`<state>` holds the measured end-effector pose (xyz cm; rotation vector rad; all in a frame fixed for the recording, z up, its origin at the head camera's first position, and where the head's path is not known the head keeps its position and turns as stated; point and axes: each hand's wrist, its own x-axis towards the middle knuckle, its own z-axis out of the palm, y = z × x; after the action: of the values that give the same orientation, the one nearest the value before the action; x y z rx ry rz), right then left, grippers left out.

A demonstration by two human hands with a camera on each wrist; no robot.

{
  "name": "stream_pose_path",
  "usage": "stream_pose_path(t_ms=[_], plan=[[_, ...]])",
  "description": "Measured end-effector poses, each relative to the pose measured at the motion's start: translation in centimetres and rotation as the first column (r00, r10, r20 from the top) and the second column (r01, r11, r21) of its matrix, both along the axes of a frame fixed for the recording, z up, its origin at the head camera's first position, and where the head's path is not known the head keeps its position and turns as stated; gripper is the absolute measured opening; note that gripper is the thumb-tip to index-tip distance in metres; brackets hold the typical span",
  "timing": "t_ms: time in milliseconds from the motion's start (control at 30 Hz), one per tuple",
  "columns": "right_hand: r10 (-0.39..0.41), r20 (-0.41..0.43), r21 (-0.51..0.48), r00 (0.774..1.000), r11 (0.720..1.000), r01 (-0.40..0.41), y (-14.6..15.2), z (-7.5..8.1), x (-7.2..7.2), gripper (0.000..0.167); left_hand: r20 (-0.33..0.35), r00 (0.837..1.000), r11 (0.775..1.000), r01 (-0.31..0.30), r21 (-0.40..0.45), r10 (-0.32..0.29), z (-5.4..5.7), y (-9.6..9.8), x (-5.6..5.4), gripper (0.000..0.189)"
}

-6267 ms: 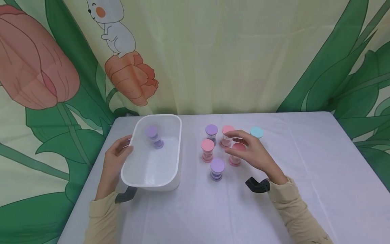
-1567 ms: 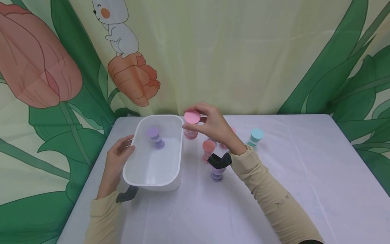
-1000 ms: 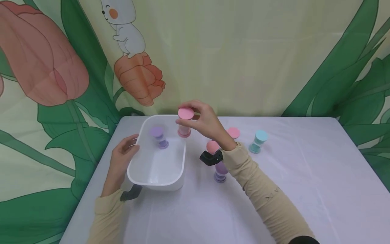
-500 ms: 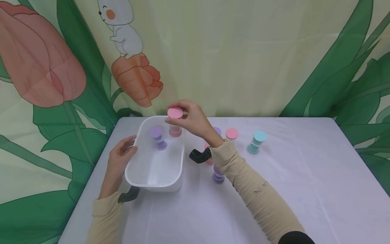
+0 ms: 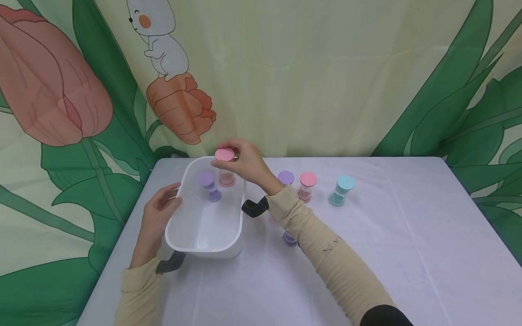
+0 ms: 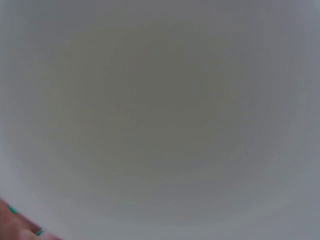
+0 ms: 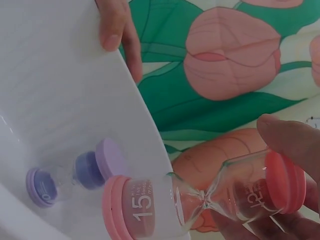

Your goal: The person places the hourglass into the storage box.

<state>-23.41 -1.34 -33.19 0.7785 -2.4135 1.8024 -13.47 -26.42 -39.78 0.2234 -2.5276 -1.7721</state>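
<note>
My right hand [image 5: 248,163] pinches a pink hourglass [image 5: 227,178] by its top cap, upright over the back right of the white bin [image 5: 200,233]. In the right wrist view "15" shows on the glass of this pink hourglass [image 7: 117,210], and the thumb and fingers are around its upper end. Inside the bin, just left of it, a purple hourglass [image 5: 207,179] stands on the floor. My left hand [image 5: 157,213] grips the bin's left rim, thumb at the edge and fingers outside. Only pale blur fills most of the left wrist view.
On the white-covered table [image 5: 367,271], right of the bin, stand a purple hourglass [image 5: 286,177], a pink hourglass [image 5: 307,179] and a teal hourglass [image 5: 342,188]. Another purple hourglass [image 5: 289,240] is partly behind the right sleeve [image 5: 326,253]. A printed curtain [image 5: 306,90] hangs behind.
Since the earliest frame, my right hand has picked up a pink hourglass from the group and carried it left across the rim, lowering it into the bin. My left hand has stayed on the bin.
</note>
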Motion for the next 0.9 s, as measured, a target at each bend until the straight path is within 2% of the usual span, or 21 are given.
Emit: stream_pose_path(t_ms=[167, 433, 633, 900], plan=[[0.004, 0.037, 0.011, 0.999, 1.0, -0.005, -0.6, -0.4, -0.3, 0.039, -0.003, 1.0, 1.0, 0.004, -0.004, -0.004, 0.0, -0.1, 0.1, 0.052], [0.002, 0.03, 0.041, 1.0, 0.999, -0.003, -1.1, -1.3, -0.7, 0.034, -0.008, 1.0, 1.0, 0.006, -0.004, -0.006, 0.0, -0.1, 0.2, 0.051], [-0.001, 0.058, 0.047, 0.998, 0.999, -0.002, -1.7, -1.5, -0.9, 0.035, -0.014, 1.0, 1.0, 0.015, 0.007, -0.014, -0.2, -0.2, 0.2, 0.05], [0.021, 0.071, 0.127, 0.997, 0.991, -0.03, -2.5, -1.8, -1.3, 0.034, -0.02, 1.0, 1.0, 0.014, 0.006, -0.014, -0.1, -0.2, 0.0, 0.051]])
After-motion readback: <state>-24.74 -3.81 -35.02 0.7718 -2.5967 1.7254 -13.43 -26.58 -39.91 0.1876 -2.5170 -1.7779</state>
